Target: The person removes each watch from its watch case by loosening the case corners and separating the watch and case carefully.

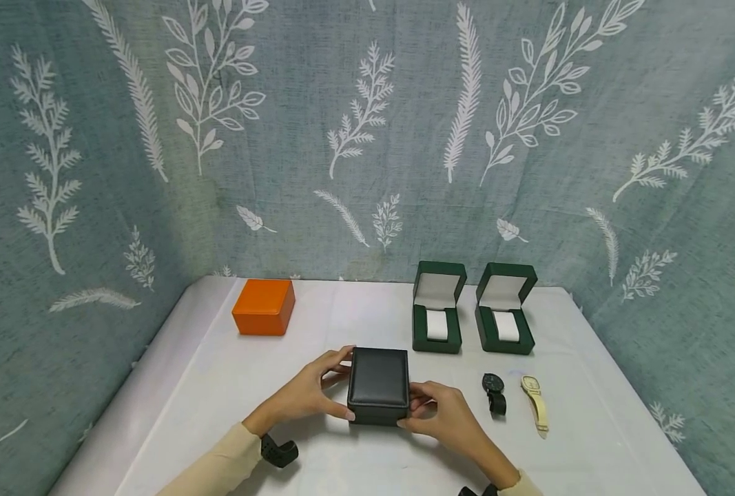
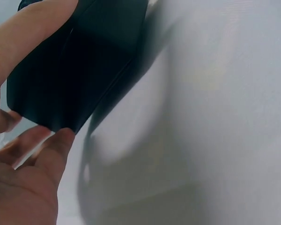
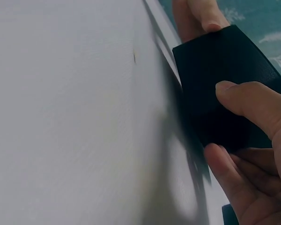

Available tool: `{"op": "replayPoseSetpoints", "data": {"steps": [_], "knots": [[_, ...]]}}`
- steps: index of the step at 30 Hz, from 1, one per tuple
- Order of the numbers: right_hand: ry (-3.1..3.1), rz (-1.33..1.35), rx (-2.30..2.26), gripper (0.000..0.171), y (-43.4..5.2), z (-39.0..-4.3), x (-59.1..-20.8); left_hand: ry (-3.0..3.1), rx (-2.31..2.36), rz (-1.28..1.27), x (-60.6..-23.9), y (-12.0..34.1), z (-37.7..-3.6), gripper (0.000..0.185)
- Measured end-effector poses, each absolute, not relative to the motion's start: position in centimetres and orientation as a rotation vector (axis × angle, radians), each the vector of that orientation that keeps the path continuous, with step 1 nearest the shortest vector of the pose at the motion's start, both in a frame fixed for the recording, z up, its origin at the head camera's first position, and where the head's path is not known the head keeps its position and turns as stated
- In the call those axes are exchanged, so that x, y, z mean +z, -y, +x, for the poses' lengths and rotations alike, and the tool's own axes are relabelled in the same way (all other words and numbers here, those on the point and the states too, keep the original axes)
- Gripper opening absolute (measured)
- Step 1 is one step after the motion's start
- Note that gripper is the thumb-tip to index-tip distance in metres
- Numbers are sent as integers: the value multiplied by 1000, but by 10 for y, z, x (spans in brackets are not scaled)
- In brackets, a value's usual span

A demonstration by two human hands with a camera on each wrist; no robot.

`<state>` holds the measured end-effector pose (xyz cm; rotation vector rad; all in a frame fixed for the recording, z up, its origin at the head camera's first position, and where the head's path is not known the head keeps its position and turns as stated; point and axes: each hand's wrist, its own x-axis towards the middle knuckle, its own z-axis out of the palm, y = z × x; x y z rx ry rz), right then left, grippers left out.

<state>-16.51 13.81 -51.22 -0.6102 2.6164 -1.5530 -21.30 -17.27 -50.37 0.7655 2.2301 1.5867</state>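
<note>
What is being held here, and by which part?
A closed black box on the white table, held by both hands: the left hand grips its left side, the right hand its right side, thumbs near the front corners.

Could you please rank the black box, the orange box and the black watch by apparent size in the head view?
1. Black box, though it lies nearest the camera.
2. Orange box, close behind it and farther back, so unsure.
3. Black watch, clearly smallest.
</note>
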Motion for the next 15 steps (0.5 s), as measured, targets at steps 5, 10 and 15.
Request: {"op": "replayPoseSetpoints", "data": {"steps": [5,10,15], "knots": [[-2584,-578,-1562,58,-146,-160,-513,-2300,1508,763,-507,164,-209,116],[-2527,-546,-1612,59,-150,-157,-514,-2294,1501,779,-511,159,-207,117],[-2507,-548,-1619,60,-152,-157,-514,-2328,1471,794,-512,157,-206,118]]}}
